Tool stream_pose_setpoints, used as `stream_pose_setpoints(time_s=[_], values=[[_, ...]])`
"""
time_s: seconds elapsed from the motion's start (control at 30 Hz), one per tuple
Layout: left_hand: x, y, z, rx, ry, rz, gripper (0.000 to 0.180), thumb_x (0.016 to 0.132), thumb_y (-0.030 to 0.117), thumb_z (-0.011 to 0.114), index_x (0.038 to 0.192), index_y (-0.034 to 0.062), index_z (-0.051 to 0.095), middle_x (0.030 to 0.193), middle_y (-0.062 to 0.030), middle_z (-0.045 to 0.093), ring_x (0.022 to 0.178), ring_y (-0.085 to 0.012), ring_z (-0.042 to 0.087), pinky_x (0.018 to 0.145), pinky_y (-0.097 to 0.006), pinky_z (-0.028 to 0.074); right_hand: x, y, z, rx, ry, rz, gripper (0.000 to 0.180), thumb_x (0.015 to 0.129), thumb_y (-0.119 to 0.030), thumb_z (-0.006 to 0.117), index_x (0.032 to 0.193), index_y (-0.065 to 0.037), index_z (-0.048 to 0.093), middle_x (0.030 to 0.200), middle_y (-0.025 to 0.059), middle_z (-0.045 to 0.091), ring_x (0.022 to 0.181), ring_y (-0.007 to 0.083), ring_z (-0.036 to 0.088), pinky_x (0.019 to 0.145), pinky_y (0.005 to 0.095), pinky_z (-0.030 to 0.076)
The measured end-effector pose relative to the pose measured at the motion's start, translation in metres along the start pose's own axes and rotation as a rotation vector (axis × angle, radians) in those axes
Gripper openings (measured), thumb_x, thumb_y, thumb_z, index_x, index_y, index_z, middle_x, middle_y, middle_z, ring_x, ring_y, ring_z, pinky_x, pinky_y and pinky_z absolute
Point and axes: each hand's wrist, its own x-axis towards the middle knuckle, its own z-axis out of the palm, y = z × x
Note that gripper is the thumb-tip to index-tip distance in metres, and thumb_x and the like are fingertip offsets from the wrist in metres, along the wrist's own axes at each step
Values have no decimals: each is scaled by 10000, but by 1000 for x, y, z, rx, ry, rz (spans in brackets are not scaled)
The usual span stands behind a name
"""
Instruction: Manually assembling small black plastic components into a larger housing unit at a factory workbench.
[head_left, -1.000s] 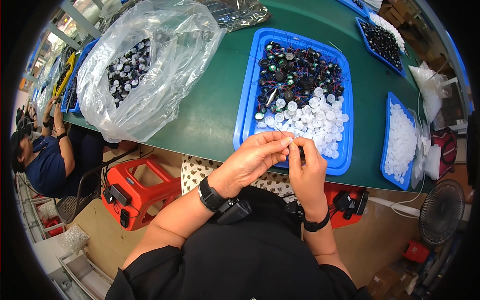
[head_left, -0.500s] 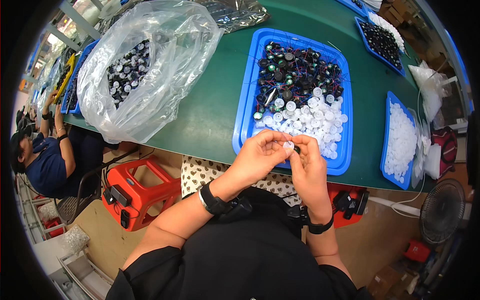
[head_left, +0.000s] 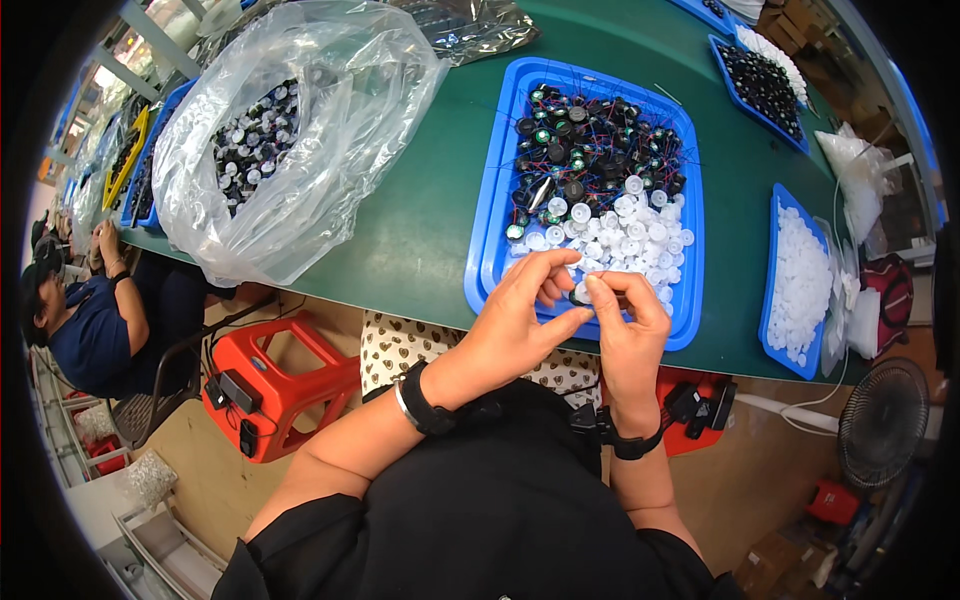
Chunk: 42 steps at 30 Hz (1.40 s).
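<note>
Over the near edge of a blue tray [head_left: 484, 215], both my hands are close together. My right hand [head_left: 630, 322] pinches a small dark round part [head_left: 580, 293] between thumb and fingers; a pale piece shows on it, partly hidden. Beside it, my left hand [head_left: 510, 318] is open, thumb and forefinger spread apart with the other fingers curled loosely. At the tray's far side lies a heap of black round components [head_left: 575, 150] with thin red and dark wires. Translucent white plastic caps [head_left: 640, 240] fill the near part, just beyond my fingers.
A clear plastic bag [head_left: 340, 190] of capped dark parts lies left on the green table [head_left: 410, 220]. Another blue tray [head_left: 772, 300] of white pieces sits right. A red stool [head_left: 285, 370] and a seated person [head_left: 95, 320] are left, a fan [head_left: 884, 422] lower right.
My left hand's thumb and forefinger have spread apart and come off the small part, which stays pinched in my right hand. At the left, the other person's arms have lowered.
</note>
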Motion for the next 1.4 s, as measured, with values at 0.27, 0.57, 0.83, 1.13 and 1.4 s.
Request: stream_pose_setpoints(time_s=[0.27, 0.57, 0.83, 1.13, 1.4], values=[[1, 1, -1, -634, -102, -446, 302, 900, 60, 605, 1168, -31, 499, 853, -57, 609, 794, -103, 627, 714, -226, 510, 5, 11, 2, -82, 101, -224, 59, 843, -21, 654, 883, -1, 614, 779, 55, 617, 679, 132, 569, 619, 253, 457], [-3, -1, -3, 390, -121, 109, 276, 916, 96, 566, 1154, -23, 497, 814, -103, 620, 711, -169, 647, 618, -293, 506, 2, 9, 0, 358, -48, 189, 67, 907, -57, 596, 911, 6, 573, 815, 46, 615, 644, 88, 559, 587, 224, 474], [-5, -2, 3, 23, -91, -64, 313, 894, 40, 580, 1188, -20, 491, 798, -90, 604, 691, -160, 626, 613, -297, 500, 5, 16, -3, 598, -140, 396, 94, 928, -125, 582, 915, -36, 553, 774, 21, 583, 629, 67, 531, 565, 205, 440], [-3, 0, -2, 123, -20, 127, 306, 858, 18, 629, 1154, -22, 565, 814, -63, 585, 683, -114, 566, 634, -250, 485, 6, 14, -3, 815, -159, 532, 120, 957, -133, 532, 901, -28, 542, 762, 30, 568, 608, 75, 531, 538, 216, 441], [-5, -1, 2, 62, -14, 75, 310, 864, 21, 627, 1162, -33, 563, 817, -69, 589, 693, -109, 586, 638, -243, 495, 4, 9, -1, 828, -147, 607, 149, 976, -188, 507, 907, -56, 499, 734, -8, 495, 540, 24, 398, 464, 171, 337]])
